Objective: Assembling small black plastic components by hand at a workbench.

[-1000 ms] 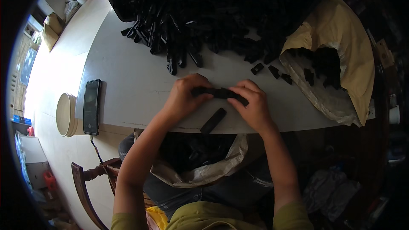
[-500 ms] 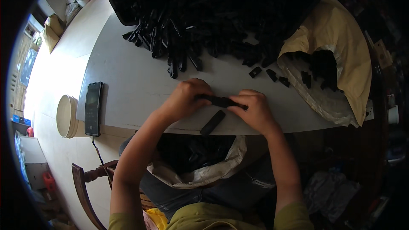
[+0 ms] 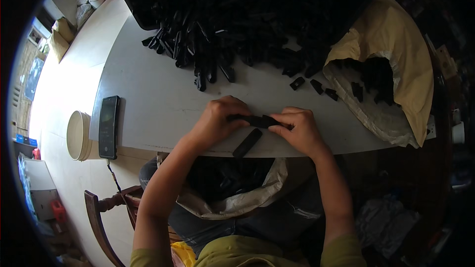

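Note:
Between my hands, just above the grey table [image 3: 163, 113], is a slim black plastic part [image 3: 256, 120]. My left hand [image 3: 221, 120] is closed round its left end, and my right hand [image 3: 298, 126] pinches the right end between thumb and fingers. Whether it is one piece or two joined pieces I cannot tell. Another oblong black piece [image 3: 247, 143] lies slanted at the table's near edge, just below the held part. A large heap of black plastic parts [image 3: 213, 64] spreads over the far side of the table.
A dark bin [image 3: 129, 0] stands behind the heap. At the right, a tan sack [image 3: 408, 64] lies with its mouth open, black pieces inside. An open white woven sack [image 3: 232, 207] of black parts rests at my lap. A phone [image 3: 108, 127] and a pale bucket [image 3: 77, 136] are at the left.
My right hand has shifted slightly right along the held black part, and its fingers have changed their grip. My left hand stays nearly in place.

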